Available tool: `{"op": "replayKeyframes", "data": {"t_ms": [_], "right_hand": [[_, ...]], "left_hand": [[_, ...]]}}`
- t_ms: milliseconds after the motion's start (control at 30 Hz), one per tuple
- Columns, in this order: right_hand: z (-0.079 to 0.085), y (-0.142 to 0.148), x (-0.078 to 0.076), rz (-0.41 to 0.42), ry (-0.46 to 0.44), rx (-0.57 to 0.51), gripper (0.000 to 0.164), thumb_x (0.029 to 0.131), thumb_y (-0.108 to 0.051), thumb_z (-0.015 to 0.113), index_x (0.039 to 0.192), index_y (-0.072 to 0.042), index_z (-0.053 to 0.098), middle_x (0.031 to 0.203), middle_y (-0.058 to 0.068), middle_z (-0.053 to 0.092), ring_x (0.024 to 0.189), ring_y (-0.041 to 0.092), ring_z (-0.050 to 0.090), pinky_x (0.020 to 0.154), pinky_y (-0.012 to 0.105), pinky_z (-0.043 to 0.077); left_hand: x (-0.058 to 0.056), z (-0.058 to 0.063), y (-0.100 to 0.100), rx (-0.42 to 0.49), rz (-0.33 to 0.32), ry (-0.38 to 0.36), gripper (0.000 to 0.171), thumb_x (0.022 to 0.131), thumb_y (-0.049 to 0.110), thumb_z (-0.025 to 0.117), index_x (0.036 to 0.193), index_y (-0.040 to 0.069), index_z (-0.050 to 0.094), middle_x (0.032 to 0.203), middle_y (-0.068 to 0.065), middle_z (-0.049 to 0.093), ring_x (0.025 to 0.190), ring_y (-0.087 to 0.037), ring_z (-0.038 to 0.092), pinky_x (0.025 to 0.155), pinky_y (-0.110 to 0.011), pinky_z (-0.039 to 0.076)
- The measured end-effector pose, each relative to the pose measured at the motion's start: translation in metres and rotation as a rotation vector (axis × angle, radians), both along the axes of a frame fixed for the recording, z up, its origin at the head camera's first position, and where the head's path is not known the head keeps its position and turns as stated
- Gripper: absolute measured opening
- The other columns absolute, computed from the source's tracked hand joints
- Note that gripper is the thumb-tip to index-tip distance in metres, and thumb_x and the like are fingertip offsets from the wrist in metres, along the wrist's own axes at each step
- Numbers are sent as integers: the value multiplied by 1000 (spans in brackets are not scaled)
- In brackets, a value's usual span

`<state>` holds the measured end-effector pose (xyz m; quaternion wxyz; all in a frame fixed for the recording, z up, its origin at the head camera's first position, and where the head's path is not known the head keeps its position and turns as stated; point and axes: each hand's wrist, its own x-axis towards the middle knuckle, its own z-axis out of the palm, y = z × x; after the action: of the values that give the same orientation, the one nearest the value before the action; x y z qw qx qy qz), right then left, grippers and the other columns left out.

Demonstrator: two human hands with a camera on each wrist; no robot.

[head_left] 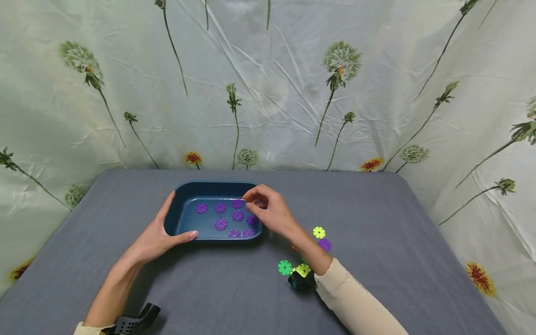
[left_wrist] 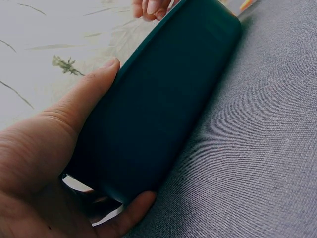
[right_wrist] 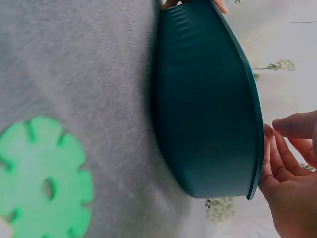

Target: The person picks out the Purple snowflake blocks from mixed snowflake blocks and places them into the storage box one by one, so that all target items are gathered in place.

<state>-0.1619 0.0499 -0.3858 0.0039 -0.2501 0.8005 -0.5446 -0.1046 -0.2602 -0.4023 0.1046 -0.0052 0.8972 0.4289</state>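
Observation:
A dark blue tray (head_left: 197,186) with raised walls stands on the cloth, several purple notched discs (head_left: 221,224) lying flat inside it. My left hand (head_left: 157,237) holds its left end, thumb along the front rim and fingers at the side wall. In the left wrist view the thumb lies at the tray's rim and a finger reaches low on its wall. Over the tray's right end is my right hand (head_left: 272,209), fingers loosely bent with nothing visible between them. A purple disc below its fingertips is partly hidden.
Right of the tray lie loose discs: a green disc (head_left: 284,267), a yellow disc (head_left: 319,232) and a purple disc (head_left: 324,244), others partly hidden by the right forearm. Grey cloth (head_left: 377,223) covers the table. A flower-printed curtain (head_left: 276,93) hangs behind it.

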Motion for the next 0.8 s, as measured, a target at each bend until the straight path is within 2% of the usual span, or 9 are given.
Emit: {"op": "replayKeyframes", "data": {"t_ms": [333,667,800], "right_hand": [[-3,18,6,-13,-12,-39,14,97,-2,70,111,-5,72,110,15,68,96,22,68,83,26,56],[-4,41,11,-11,-26,-3,17,98,-6,71,115,-2,71,112,11,68,100,23,66,87,30,56],[-4,51,12,-20,-22,34,15,99,-7,71,113,-4,72,112,10,69,100,22,66,86,29,56]], "left_hand": [[0,1,1,4,8,-8,131,85,43,84,166,33,-18,173,-29,-3,153,-61,12,113,-83,21],[-1,1,3,7,14,-15,131,85,43,84,166,32,-18,173,-30,-3,153,-61,13,113,-82,20],[-1,2,2,16,14,-19,131,85,43,85,165,33,-19,173,-29,-4,153,-61,11,113,-83,20]]}}
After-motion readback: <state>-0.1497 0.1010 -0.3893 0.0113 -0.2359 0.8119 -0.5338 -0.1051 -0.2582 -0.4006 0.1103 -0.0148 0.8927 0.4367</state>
